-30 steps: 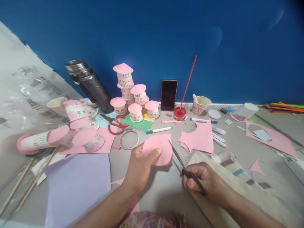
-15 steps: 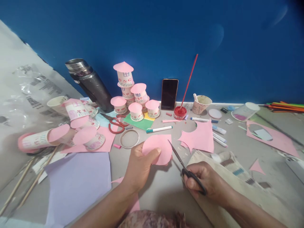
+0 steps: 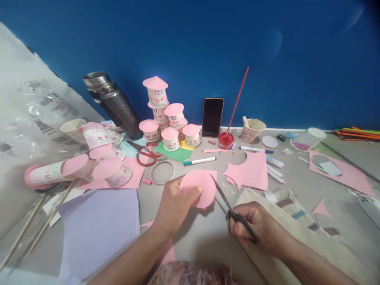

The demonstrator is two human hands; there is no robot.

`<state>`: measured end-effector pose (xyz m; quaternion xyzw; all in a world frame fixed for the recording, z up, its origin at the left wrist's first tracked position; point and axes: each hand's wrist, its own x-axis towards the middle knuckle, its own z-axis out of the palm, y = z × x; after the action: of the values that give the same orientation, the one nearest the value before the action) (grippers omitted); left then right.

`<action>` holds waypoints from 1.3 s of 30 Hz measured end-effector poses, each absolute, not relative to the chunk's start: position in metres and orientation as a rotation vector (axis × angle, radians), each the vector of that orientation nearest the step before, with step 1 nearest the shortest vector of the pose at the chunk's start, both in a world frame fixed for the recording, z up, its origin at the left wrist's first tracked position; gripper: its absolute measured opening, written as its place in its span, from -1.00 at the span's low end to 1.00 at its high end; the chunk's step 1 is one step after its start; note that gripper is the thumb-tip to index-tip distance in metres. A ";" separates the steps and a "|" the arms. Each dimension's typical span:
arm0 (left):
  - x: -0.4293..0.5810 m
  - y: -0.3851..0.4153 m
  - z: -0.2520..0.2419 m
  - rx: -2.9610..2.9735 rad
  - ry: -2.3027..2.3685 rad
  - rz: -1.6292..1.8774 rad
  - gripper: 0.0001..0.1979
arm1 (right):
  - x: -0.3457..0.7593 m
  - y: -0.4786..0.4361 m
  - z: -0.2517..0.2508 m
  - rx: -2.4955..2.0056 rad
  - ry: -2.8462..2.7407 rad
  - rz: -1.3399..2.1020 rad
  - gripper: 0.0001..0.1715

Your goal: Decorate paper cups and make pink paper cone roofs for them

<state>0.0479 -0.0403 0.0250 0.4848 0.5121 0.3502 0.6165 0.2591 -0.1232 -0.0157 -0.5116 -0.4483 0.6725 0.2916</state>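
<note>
My left hand (image 3: 178,202) pinches a rounded piece of pink paper (image 3: 197,184), thumb on top and fingers beneath. A small pointed corner still juts from the paper's upper right edge. My right hand (image 3: 252,223) grips a pair of scissors (image 3: 231,209) by the black handles. Their blades point up and left and look nearly closed, with the tips at the right edge of the paper. Below my left wrist lie pink offcuts (image 3: 168,253). Beyond the paper are a roll of tape (image 3: 162,172) and a green-capped marker (image 3: 200,161).
Stacked paper-cup houses (image 3: 158,97) with pink roofs stand at the back beside a black flask (image 3: 114,107). A phone (image 3: 212,116) leans on the blue wall near a red pot (image 3: 226,140). Red-handled scissors (image 3: 147,154), a purple sheet (image 3: 101,233) and a cloth (image 3: 285,237) lie around.
The pink paper has turned slightly in my left hand, and its upper right corner shows more. The scissors stay at its right edge. The whole view has shifted a little.
</note>
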 end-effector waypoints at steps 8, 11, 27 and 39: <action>0.049 -0.039 0.029 1.079 1.159 0.791 -0.84 | 0.261 -0.125 -0.017 -1.314 -1.180 1.813 -0.13; 0.049 -0.039 0.029 1.065 1.139 0.786 -0.82 | 0.261 -0.125 -0.018 -1.303 -1.186 1.808 -0.14; 0.048 -0.038 0.033 1.189 1.251 0.779 -0.90 | 0.262 -0.125 -0.019 -1.293 -1.191 1.808 -0.15; 0.044 -0.034 0.036 1.276 1.175 0.735 -0.87 | 0.262 -0.124 -0.016 -1.293 -1.218 1.813 -0.15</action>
<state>0.0443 -0.0342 0.0362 0.5478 0.5046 0.3156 0.5880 0.2616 -0.1245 -0.0164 -0.4865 -0.4583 0.6820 0.2969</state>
